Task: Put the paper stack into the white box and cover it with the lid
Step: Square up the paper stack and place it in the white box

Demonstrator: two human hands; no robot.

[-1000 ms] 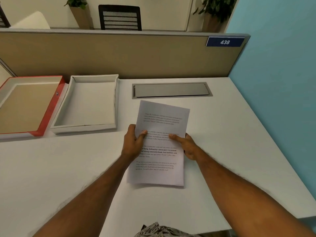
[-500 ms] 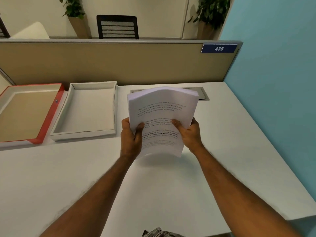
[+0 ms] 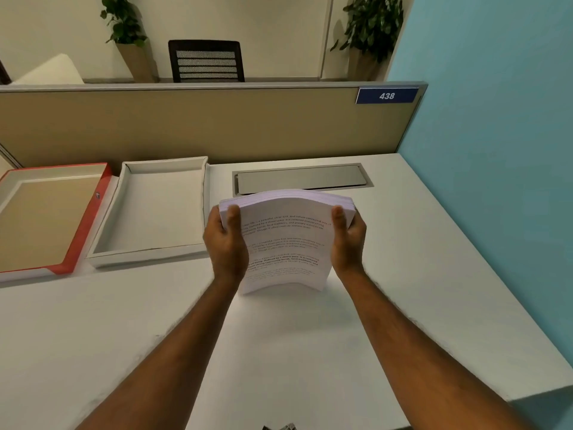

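Note:
A thick stack of printed paper [image 3: 285, 243] stands upright on its lower edge on the white desk, bowed slightly toward me. My left hand [image 3: 224, 243] grips its left side and my right hand [image 3: 347, 240] grips its right side, thumbs on the front sheet. The empty white box [image 3: 204, 193] lies to the left of the stack, close to my left hand. Further left lies the red-edged lid [image 3: 85, 231], upside down with its brown inside showing.
A grey metal cable flap [image 3: 299, 180] is set into the desk [image 3: 310, 352] just behind the stack. A beige partition [image 3: 201, 125] closes the back and a blue wall [image 3: 496, 150] the right. The desk's right edge slants toward me.
The stack lay flat on the desk, then both hands lifted it and stood it on its lower edge. My hands have slid up to grip its upper sides.

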